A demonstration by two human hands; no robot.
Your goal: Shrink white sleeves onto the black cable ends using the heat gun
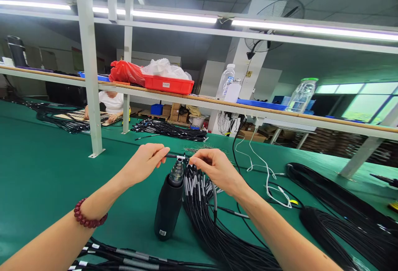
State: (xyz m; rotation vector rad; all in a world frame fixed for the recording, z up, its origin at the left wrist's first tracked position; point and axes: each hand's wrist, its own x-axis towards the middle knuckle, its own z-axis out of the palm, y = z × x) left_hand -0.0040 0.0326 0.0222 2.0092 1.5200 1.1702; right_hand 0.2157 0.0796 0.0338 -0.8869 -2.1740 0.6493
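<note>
My left hand (pixel 151 161) pinches a thin black cable (pixel 171 155) near its end. On the other side my right hand (pixel 214 167) closes its thumb and fingertips on the same cable. A short white sleeve on the cable lies between the hands, just above the nozzle of a black heat gun (pixel 169 206) standing upright on the green table. Beside the gun, below my right hand, spreads a large bundle of black cables (pixel 205 221) with grey and white sleeves near their ends. Whether the cable touches the nozzle, I cannot tell.
A shelf above the table carries a red bin (pixel 169 84), bottles and a glass jar (pixel 302 94). Coiled black cables (pixel 336 196) lie right, more cables (pixel 124 258) in front. White cords (pixel 267 171) hang down. Another person (pixel 112 103) works at the far left.
</note>
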